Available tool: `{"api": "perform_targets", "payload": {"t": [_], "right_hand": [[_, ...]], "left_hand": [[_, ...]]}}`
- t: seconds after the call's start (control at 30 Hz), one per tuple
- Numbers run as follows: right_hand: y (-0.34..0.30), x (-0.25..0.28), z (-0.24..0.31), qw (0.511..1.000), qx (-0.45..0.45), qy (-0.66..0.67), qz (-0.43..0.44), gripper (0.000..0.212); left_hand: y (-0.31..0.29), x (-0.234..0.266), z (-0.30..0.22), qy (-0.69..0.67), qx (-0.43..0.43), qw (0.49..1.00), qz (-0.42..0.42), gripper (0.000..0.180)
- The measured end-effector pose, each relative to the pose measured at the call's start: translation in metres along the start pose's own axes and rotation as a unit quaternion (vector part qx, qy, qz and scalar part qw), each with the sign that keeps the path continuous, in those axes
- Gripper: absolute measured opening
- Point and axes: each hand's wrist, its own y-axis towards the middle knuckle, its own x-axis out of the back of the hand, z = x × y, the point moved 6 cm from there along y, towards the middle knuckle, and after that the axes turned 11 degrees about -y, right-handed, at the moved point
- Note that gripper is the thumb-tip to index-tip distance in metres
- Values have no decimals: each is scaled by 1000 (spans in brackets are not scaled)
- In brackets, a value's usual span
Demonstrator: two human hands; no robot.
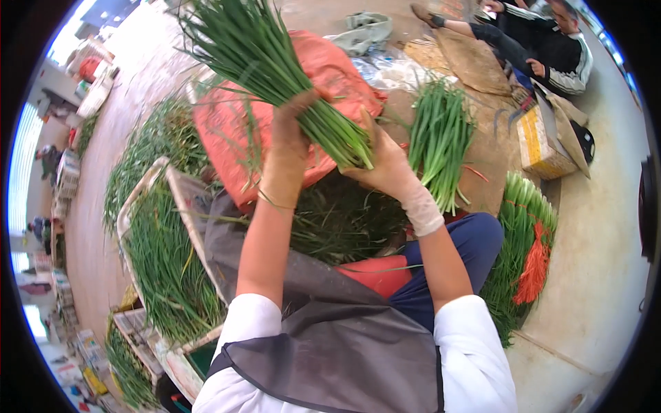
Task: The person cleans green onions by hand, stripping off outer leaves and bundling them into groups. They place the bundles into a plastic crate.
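In the head view, the left hand point(288, 141) is wrapped shut around the middle of a thick bunch of green chives point(275, 65), lifted above the lap, with its leafy tops fanning up toward the top left. The right hand point(387, 165), whose wrist is bound in a pale wrap, is cupped closed under the cut root end of the same bunch. Behind the bunch lies an orange-red sack point(330, 69); below it a loose heap of greens point(344, 220) rests on the grey apron point(330, 337). A shallow crate point(180, 187) full of chives stands on the floor at the person's left, a second loose bundle point(439, 138) lies on the brown mat point(492, 155) near its right edge, and tied bundles with orange bands point(527, 255) are stacked on the floor at the person's right. Another person point(551, 48) sits well apart at the top right. As a judgement: the bunch is held only by two grips close together, so the long tops could sag and stalks could slide out onto the lap heap; a squeeze that is too hard might bruise or snap the tender stems, and the ends could splay unevenly if the right hand loosens.
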Motion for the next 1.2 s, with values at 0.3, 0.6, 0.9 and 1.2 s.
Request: {"api": "perform_targets", "payload": {"t": [0.3,0.6,0.9,1.2], "right_hand": [[-20,-23,66,923,-152,340,96,43],[-32,-16,216,923,0,275,268,12],[-79,-53,97,972,-51,88,211,48],[-41,-11,209,910,-50,376,166,12]], "left_hand": [[-138,0,-150,-409,-122,840,336,43],[-208,31,-182,-386,-234,837,309,39],[-218,34,-189,-402,-189,798,407,39],[-234,40,-173,-398,-158,792,435,41]]}}
